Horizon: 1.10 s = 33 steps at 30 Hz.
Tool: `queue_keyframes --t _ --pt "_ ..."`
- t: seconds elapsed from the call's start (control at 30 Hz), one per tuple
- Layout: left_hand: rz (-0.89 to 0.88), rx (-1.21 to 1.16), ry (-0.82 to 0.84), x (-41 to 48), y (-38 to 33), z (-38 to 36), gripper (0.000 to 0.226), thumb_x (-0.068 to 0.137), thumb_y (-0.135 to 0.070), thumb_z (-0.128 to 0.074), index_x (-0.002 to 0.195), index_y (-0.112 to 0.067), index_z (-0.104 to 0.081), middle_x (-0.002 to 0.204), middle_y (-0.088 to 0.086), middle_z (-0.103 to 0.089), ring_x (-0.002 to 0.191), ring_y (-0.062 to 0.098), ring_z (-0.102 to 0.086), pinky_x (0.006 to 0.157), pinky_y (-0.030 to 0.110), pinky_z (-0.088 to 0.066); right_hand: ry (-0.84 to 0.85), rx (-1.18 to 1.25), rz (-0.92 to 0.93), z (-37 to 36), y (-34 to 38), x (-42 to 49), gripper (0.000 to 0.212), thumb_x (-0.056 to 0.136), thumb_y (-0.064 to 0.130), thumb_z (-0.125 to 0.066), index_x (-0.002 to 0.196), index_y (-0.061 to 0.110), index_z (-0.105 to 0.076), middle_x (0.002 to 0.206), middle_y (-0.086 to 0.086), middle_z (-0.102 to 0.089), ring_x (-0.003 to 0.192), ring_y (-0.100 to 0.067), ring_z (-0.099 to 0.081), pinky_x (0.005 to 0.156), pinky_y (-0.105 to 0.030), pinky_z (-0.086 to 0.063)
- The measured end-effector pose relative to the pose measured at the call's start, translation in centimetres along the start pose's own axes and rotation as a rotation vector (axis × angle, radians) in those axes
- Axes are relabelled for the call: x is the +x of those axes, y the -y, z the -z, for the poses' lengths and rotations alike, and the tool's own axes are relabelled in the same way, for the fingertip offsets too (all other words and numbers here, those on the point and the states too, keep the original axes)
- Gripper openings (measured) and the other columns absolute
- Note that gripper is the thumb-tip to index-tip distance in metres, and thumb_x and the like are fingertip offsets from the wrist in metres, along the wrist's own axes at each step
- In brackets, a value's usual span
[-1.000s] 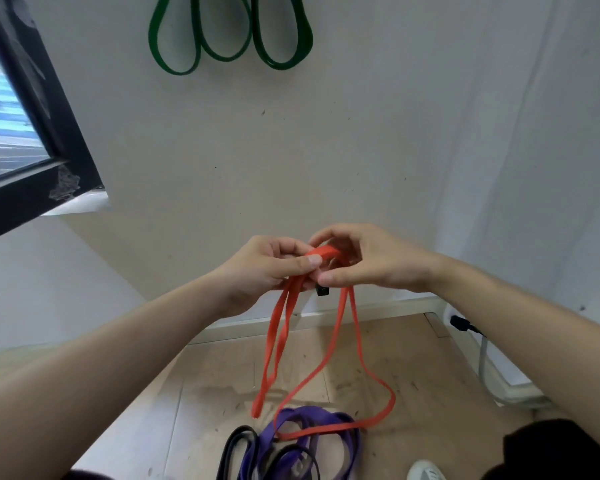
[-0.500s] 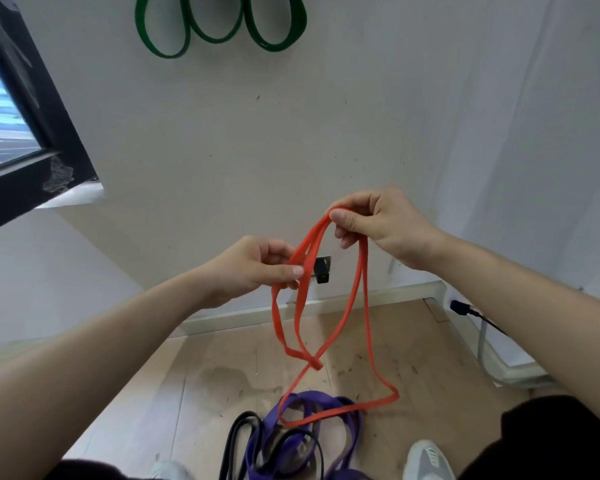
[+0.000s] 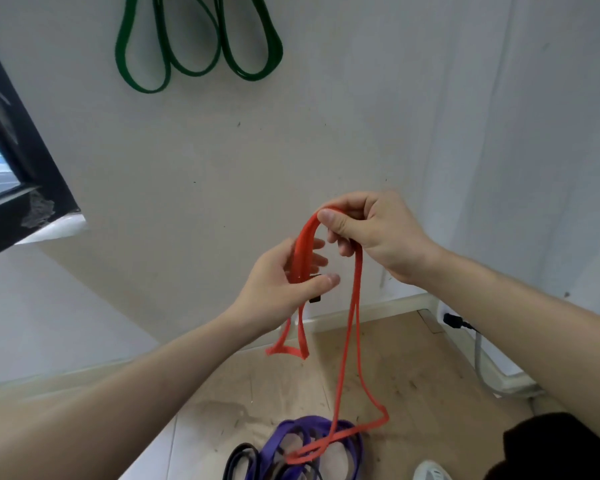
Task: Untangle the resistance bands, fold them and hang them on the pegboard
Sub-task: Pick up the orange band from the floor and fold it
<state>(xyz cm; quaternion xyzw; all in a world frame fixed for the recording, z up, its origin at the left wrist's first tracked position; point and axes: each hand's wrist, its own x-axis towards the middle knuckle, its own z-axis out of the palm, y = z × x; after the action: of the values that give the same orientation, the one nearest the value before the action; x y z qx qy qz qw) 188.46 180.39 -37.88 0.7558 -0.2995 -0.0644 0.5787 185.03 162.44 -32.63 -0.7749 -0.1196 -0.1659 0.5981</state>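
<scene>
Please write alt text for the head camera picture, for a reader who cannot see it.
Two bare hands hold up an orange resistance band before a white wall: the right hand pinches its top, the left hand grips strands just below. Its long loop reaches a purple band and a black band on the floor; a green band hangs above.

Orange band (image 3: 357, 306) looped over purple band (image 3: 284, 441); green band (image 3: 194, 39) hung.

orange band (image 3: 356, 327): matt rubber | floor (image 3: 413, 372): scuffed wood-look | wall (image 3: 291, 140): matt
</scene>
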Motion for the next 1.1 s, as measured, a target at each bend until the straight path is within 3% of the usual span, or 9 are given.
queue_keyframes --t 0.1,0.2,0.33,0.43,0.63,0.77,0.9,1.0,1.1 --pt "-0.048 0.043 -0.040 0.2 0.0 -0.3 0.023 0.092 -0.011 -0.072 0.115 -0.010 -0.067 0.100 0.003 -0.074 0.081 0.018 -0.074 0.073 0.025 -0.060 -0.013 -0.011 0.004 0.2 0.1 0.0 0.007 0.093 0.016 -0.067 0.091 0.015 -0.074 0.065 -0.001 -0.068 0.053 -0.016 -0.060 0.052 -0.025 -0.049" --pt "-0.083 0.047 -0.060 0.0 0.4 0.1 0.021 0.096 -0.008 -0.065 0.117 -0.011 -0.064 0.081 0.011 -0.070 0.067 0.024 -0.069 0.070 0.031 -0.061 -0.056 0.011 -0.020 0.9 -0.4 0.2 0.007 0.093 0.015 -0.068 0.090 0.014 -0.074 0.064 -0.003 -0.067 0.051 -0.016 -0.059 0.050 -0.025 -0.047" --pt "-0.148 0.169 -0.125 -0.1 1.3 1.1 0.020 0.098 -0.014 -0.064 0.116 -0.023 -0.062 0.069 0.001 -0.061 0.052 0.016 -0.060 0.058 0.035 -0.056 -0.095 -0.009 -0.072 1.8 -1.3 0.3 0.009 0.094 0.015 -0.067 0.092 0.009 -0.074 0.066 -0.006 -0.066 0.050 -0.015 -0.058 0.048 -0.025 -0.046" --pt "-0.209 0.295 -0.141 0.0 2.1 1.9 0.025 0.100 -0.020 -0.062 0.122 -0.032 -0.063 0.070 -0.001 -0.062 0.052 0.016 -0.063 0.060 0.041 -0.058 -0.090 -0.018 -0.115 2.4 -2.0 0.3 0.010 0.095 0.015 -0.066 0.092 0.009 -0.074 0.066 -0.005 -0.067 0.052 -0.015 -0.059 0.048 -0.025 -0.046" --pt "-0.225 0.369 -0.181 0.0 2.1 3.2 0.033 0.101 -0.020 -0.060 0.129 -0.036 -0.066 0.078 -0.005 -0.071 0.053 0.013 -0.065 0.063 0.029 -0.058 -0.026 0.014 -0.155 3.1 -2.5 0.2 0.010 0.095 0.013 -0.064 0.093 0.007 -0.072 0.068 -0.005 -0.067 0.056 -0.015 -0.060 0.055 -0.027 -0.047" --pt "-0.156 0.236 -0.146 0.0 1.3 3.6 0.031 0.101 -0.012 -0.058 0.125 -0.029 -0.070 0.083 0.001 -0.073 0.055 0.014 -0.063 0.059 0.029 -0.058 0.199 0.040 -0.279 3.9 -2.9 -0.1 0.011 0.094 0.014 -0.065 0.101 0.007 -0.069 0.078 -0.009 -0.069 0.073 -0.023 -0.064 0.083 -0.043 -0.054" --pt "-0.127 0.189 -0.089 0.0 0.7 3.6 0.029 0.101 -0.010 -0.059 0.120 -0.028 -0.072 0.082 0.002 -0.072 0.056 0.014 -0.063 0.055 0.033 -0.056 0.424 -0.025 -0.325 2.1 -2.6 -1.1 0.037 0.087 0.014 -0.074 0.121 0.007 -0.062 0.089 -0.019 -0.071 0.083 -0.026 -0.069 0.089 -0.040 -0.059" --pt "-0.165 0.207 -0.044 -0.2 0.3 2.9 0.031 0.099 -0.010 -0.062 0.124 -0.026 -0.071 0.081 0.002 -0.072 0.057 0.016 -0.065 0.058 0.039 -0.059 0.317 0.018 -0.271 -0.2 -2.4 -1.1 0.044 0.080 0.028 -0.079 0.117 0.009 -0.065 0.091 -0.022 -0.071 0.080 -0.027 -0.069 0.086 -0.047 -0.060" --pt "-0.159 0.147 -0.058 -0.3 -0.2 2.5 0.027 0.096 -0.009 -0.066 0.121 -0.021 -0.067 0.084 0.005 -0.074 0.061 0.021 -0.071 0.061 0.035 -0.062 0.187 0.028 -0.233 -0.7 -2.2 -0.8 0.022 0.087 0.021 -0.074 0.101 0.004 -0.073 0.075 -0.012 -0.071 0.067 -0.020 -0.067 0.069 -0.038 -0.059"
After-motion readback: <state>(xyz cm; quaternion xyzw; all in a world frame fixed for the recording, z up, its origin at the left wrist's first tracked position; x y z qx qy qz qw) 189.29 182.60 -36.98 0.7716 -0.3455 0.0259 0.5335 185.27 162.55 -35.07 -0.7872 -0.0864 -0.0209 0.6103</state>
